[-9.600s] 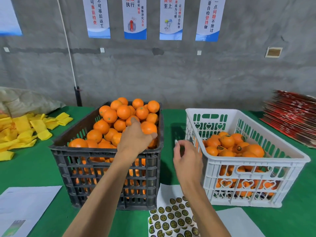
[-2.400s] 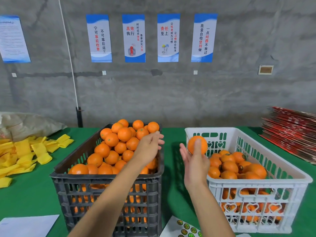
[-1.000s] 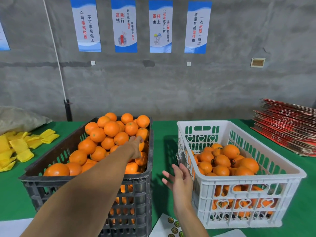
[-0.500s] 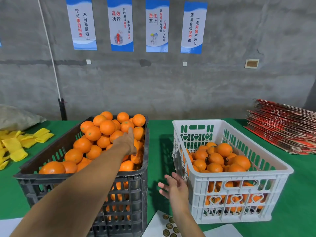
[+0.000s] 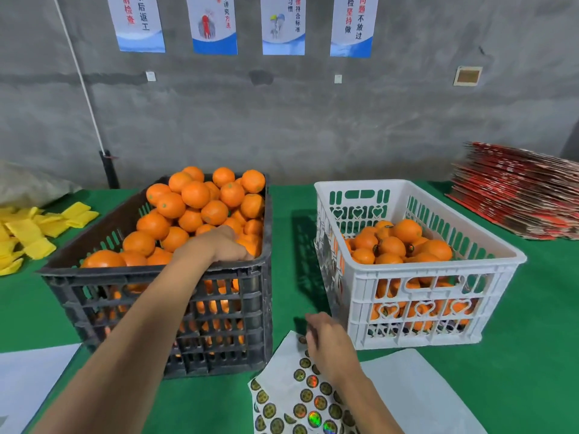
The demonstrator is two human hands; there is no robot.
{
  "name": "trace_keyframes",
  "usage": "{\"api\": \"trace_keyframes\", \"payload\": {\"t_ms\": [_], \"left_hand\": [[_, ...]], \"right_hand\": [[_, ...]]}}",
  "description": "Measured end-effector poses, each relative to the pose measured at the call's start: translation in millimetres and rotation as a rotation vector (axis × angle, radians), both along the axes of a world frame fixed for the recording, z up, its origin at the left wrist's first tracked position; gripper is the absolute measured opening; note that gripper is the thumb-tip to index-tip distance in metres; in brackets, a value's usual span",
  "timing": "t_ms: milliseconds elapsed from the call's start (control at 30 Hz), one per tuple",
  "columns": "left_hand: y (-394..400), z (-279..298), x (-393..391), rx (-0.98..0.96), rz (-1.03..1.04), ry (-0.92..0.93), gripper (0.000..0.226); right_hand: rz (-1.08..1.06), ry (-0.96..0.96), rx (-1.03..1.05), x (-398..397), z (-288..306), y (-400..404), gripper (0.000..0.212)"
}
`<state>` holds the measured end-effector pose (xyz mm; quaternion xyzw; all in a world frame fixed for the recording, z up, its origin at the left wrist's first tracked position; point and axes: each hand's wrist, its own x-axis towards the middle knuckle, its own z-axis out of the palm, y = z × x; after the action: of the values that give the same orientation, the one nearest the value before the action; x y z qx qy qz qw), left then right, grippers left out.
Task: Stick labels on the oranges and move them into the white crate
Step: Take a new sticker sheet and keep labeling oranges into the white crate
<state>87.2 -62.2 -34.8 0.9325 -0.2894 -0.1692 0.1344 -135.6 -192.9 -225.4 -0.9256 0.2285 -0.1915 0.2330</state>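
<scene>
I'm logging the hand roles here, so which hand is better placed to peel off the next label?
The right hand. It is down over the sticker sheet in front of the white crate, fingers at the stickers. The left hand is inside the black crate, on the oranges.

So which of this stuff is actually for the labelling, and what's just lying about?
In use:
- black crate of oranges
- white crate
- label sheet
- left hand, right hand

Lying about:
- yellow sleeves
- red stack
- wall posters
- white paper
</scene>
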Motion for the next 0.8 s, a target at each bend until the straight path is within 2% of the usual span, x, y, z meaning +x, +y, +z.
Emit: {"api": "trace_keyframes", "payload": {"t_ms": [67,167,233,400,500,633,733,800], "left_hand": [[1.2,0.3,2.6,-0.014,-0.013,0.055,0.080],[-0.8,-3.5,4.8,-0.018,-0.020,0.056,0.080],[-1.8,-4.7,6.2,-0.036,-0.015,0.067,0.077],[-6.0,-3.6,3.2,-0.009,-0.023,0.064,0.067],[-4.4,-2.1,-1.1,0.015,0.004,0.046,0.068],[-2.2,-1.7,-4.1,-0.021,0.019,0.048,0.070],[-1.0,-1.1,-4.7,-0.019,0.012,0.020,0.057],[0.3,-0.5,-4.5,-0.017,0.024,0.027,0.058]], "right_hand": [[0.024,0.042,0.001,-2.4,-13.5,1.0,0.032],[0.019,0.129,-0.007,-4.4,-28.8,0.8,0.054],[0.002,0.159,-0.049,-1.2,-33.8,-1.4,0.059],[-0.046,0.126,-0.085,4.5,-36.6,-3.4,0.043],[-0.058,0.128,-0.072,8.5,-37.9,-3.8,0.036],[-0.033,0.059,0.052,5.6,-39.6,-8.1,0.028],[-0.020,0.023,0.159,1.8,-38.3,-10.7,0.028],[-0.051,0.007,0.163,3.1,-37.3,-8.0,0.027]]}}
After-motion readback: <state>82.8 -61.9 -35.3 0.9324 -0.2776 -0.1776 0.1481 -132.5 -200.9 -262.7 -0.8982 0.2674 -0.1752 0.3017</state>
